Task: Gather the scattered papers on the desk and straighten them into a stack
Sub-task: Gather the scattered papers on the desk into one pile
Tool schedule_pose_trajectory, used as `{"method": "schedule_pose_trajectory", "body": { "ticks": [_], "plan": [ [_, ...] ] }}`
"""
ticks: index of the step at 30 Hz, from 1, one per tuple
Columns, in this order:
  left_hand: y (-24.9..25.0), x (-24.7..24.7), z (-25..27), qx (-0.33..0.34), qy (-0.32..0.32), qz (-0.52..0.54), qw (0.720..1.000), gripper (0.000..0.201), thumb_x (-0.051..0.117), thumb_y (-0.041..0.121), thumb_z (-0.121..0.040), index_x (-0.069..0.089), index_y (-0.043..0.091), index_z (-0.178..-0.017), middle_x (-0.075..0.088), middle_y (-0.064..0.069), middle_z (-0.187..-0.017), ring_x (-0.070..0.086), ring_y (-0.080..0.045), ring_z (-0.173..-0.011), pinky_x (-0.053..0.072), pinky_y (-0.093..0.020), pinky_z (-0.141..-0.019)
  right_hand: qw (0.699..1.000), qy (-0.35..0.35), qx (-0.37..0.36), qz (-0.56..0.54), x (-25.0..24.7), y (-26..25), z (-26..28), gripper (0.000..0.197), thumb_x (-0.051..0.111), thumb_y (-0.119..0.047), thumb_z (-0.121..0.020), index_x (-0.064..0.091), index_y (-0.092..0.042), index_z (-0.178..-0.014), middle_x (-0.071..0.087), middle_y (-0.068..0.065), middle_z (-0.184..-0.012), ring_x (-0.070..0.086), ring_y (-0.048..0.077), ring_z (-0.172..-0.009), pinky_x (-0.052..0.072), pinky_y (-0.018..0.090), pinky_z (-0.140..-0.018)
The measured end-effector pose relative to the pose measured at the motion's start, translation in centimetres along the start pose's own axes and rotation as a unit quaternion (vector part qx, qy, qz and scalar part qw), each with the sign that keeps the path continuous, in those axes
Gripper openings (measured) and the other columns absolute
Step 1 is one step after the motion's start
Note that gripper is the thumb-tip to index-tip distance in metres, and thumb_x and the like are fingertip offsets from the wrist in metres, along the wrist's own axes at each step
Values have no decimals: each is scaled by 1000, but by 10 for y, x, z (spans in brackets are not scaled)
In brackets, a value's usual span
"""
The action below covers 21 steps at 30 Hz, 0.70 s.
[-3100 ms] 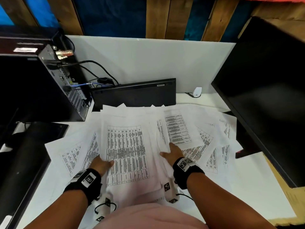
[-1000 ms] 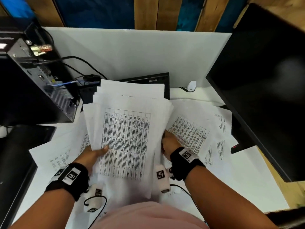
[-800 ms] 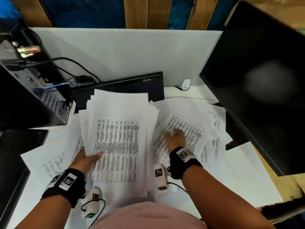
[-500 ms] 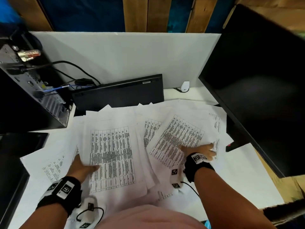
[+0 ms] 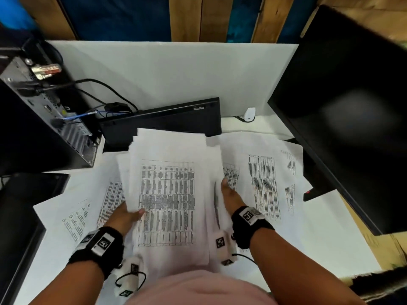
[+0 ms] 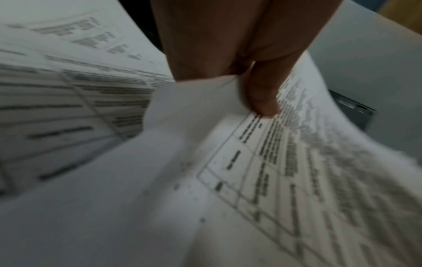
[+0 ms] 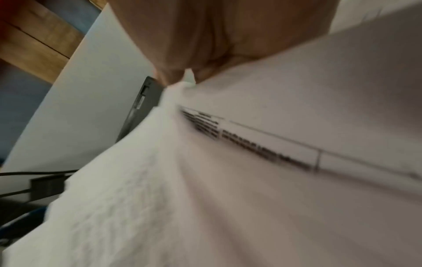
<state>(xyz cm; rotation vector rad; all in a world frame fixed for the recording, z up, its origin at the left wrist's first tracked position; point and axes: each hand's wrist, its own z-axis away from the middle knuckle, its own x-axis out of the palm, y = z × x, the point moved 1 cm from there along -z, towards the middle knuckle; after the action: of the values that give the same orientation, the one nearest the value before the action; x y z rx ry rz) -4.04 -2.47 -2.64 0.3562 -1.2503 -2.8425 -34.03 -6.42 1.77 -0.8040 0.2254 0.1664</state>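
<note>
The gathered bundle of papers (image 5: 169, 194) is lifted off the desk (image 5: 343, 245) in the middle, table print facing up. Left hand (image 5: 125, 216) pinches its 9 o'clock edge, thumb (image 6: 262, 97) on top and fingers underneath. Right hand (image 5: 231, 194) grips the 3 o'clock edge, fingers tucked under and hidden. Loose sheets (image 5: 264, 183) lie flat on both sides, a keyboard (image 5: 163, 119) at 12 o'clock.
</note>
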Motion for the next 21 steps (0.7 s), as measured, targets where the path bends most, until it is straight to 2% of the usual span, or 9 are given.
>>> {"method": "schedule_pose_trajectory", "body": {
  "ticks": [2,4,5,7,10,13,17,19,21],
  "plan": [
    [6,17,0,14,2,-16,1000,45,62,11,-88,50,16,-131,61,-10,-127,54,-31,-117,36,-52,-106,999,-22,6,-34,14,2,1,82,24,-73,-87,26,-20,-149,26,5,-156,22,27,-146,17,44,-119],
    [16,32,5,30,-1,-32,999,47,59,12,-91,45,17,-135,59,-10,-125,53,-31,-115,37,-50,-103,999,-28,-37,-9,20,6,0,92,51,-76,-75,36,-18,-144,44,3,-146,39,25,-137,32,40,-112],
    [19,38,5,41,-3,-32,999,47,59,12,-91,45,16,-135,59,-12,-124,53,-30,-112,37,-49,-101,998,-14,-59,11,18,8,-2,83,66,-63,-73,45,-14,-136,55,2,-134,50,22,-127,39,33,-103],
    [28,49,9,49,-12,-16,999,46,57,9,-92,45,15,-136,59,-10,-121,50,-26,-109,37,-43,-97,994,50,-80,57,9,10,-8,57,75,-38,-77,55,-11,-124,61,-2,-117,58,17,-111,45,26,-91],
    [40,63,14,69,-41,-28,996,49,56,9,-93,42,16,-139,58,-7,-124,50,-25,-116,35,-39,-97,958,172,-44,225,-14,10,-12,60,68,-52,-75,58,-18,-123,46,4,-132,44,28,-122,42,46,-101],
    [51,80,16,92,-68,-106,988,49,55,15,-94,40,17,-141,57,-7,-128,52,-24,-113,39,-35,-95,933,205,18,295,-35,12,-13,63,67,-58,-72,52,-31,-127,28,7,-148,26,35,-135,28,56,-107],
    [62,100,8,134,-92,-225,961,57,64,34,-84,44,17,-134,59,-12,-122,59,-27,-108,51,-40,-92,965,209,24,156,-47,11,-19,91,84,-40,-65,34,-18,-138,29,16,-143,39,39,-129,42,45,-103],
    [69,110,15,134,-121,-215,960,55,62,21,-88,39,12,-138,58,-11,-121,60,-14,-90,54,-22,-70,980,197,32,19,-49,13,-25,103,89,-24,-62,26,-8,-142,34,19,-143,43,38,-128,43,43,-103],
    [67,121,20,124,-170,-215,954,66,56,13,-93,20,19,-148,46,-2,-136,50,0,-79,42,-11,-56,982,178,33,-48,-50,17,-29,99,89,-14,-61,28,-2,-139,47,18,-136,50,35,-123,43,44,-103]
  ]
}}
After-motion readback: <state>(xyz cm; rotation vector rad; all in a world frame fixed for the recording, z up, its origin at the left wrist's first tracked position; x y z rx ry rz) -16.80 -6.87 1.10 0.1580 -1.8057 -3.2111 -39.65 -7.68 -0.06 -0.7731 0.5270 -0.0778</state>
